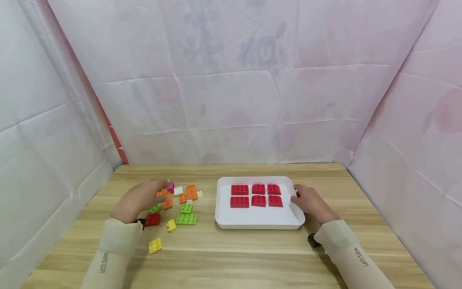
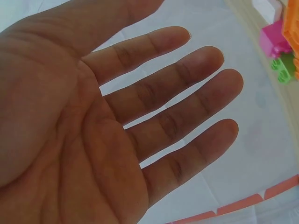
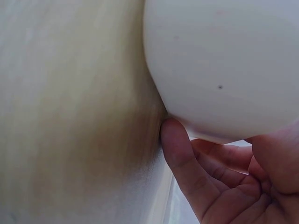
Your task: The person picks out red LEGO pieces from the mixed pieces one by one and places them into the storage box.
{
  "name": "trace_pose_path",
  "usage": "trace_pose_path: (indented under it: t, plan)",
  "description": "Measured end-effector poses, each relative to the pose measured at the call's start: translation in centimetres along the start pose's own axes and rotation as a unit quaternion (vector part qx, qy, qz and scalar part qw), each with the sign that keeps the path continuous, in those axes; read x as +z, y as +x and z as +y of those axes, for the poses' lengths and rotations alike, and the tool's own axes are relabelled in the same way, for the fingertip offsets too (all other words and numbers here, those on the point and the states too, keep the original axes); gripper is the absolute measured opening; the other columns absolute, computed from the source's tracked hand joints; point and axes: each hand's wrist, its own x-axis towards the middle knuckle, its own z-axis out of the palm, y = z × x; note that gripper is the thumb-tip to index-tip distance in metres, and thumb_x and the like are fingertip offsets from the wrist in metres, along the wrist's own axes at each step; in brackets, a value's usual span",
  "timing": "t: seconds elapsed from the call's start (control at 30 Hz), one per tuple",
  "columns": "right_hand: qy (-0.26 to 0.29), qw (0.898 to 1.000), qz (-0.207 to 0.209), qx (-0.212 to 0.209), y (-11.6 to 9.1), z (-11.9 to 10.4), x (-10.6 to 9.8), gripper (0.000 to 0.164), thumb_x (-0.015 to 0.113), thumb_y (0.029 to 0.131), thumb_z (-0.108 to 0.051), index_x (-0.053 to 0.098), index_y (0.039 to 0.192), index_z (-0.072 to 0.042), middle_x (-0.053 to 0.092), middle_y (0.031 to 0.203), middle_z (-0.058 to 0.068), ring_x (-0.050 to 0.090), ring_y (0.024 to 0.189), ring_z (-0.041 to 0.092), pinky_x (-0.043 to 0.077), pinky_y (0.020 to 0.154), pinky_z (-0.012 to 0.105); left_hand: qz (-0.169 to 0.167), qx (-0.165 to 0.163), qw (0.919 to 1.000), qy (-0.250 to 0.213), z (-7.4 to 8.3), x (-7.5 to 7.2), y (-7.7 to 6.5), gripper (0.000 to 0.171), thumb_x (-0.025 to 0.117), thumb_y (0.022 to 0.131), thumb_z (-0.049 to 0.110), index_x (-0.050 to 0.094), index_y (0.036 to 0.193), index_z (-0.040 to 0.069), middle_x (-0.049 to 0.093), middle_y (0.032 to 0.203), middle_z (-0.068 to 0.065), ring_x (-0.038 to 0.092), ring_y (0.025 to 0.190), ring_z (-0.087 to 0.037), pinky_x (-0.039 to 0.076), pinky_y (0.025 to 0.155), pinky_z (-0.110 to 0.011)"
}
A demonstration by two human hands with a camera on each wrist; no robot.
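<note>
My left hand (image 1: 138, 199) hovers over the scattered bricks at the left of the table, and its straight, spread fingers (image 2: 161, 91) hold nothing. Under and around it lie orange bricks (image 1: 191, 192), a magenta brick (image 1: 170, 186) and a dark red brick (image 1: 153, 219). At the right, a white tray (image 1: 267, 218) carries several red bricks (image 1: 240, 202) in two rows. My right hand (image 1: 310, 201) grips the tray's right side. In the right wrist view its fingers (image 3: 180, 147) bend against the tray's outer wall (image 3: 224, 60); the thumb tip is hidden there.
Green bricks (image 1: 186, 219), a white brick (image 1: 178, 191) and yellow bricks (image 1: 155, 245) also lie left of the tray. The wooden table (image 1: 231, 265) is enclosed by pale hanging sheets (image 1: 231, 100) at the back and both sides.
</note>
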Motion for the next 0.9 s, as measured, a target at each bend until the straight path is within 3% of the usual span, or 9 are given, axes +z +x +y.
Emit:
trace_pose_path:
  t: [0.37, 0.6, 0.9]
  plan:
    - [-0.001, 1.000, -0.001, 0.007, 0.2, 0.1, 0.1, 0.052, 0.056, 0.090, -0.019, 0.039, 0.132, 0.008, 0.056, 0.110, 0.025, 0.055, 0.087, 0.027, 0.049, 0.079, 0.045, -0.062, -0.020, 0.9979, -0.007, -1.9, 1.6, -0.9, 0.044, 0.072, 0.080, 0.021, 0.056, 0.118, 0.007, 0.060, 0.110, -0.009, 0.055, 0.097, -0.025, 0.046, 0.084, -0.048]
    - [-0.001, 1.000, 0.002, 0.001, 0.0, 0.1, 0.2, 0.052, 0.056, 0.090, -0.018, 0.039, 0.131, 0.009, 0.057, 0.107, 0.024, 0.055, 0.086, 0.026, 0.050, 0.076, 0.043, -0.110, -0.025, 0.9930, -0.037, -2.7, 2.7, -0.3, 0.038, 0.076, 0.074, 0.016, 0.059, 0.108, 0.010, 0.059, 0.099, -0.003, 0.053, 0.087, -0.020, 0.048, 0.079, -0.044]
    - [-0.003, 1.000, 0.009, -0.001, 0.1, 0.0, 0.1, 0.050, 0.055, 0.090, -0.018, 0.041, 0.130, 0.008, 0.058, 0.106, 0.023, 0.055, 0.086, 0.027, 0.049, 0.078, 0.044, -0.114, -0.019, 0.9930, -0.025, -3.7, 4.3, 1.0, 0.034, 0.078, 0.069, 0.008, 0.060, 0.097, 0.013, 0.056, 0.084, 0.004, 0.051, 0.077, -0.017, 0.050, 0.071, -0.036]
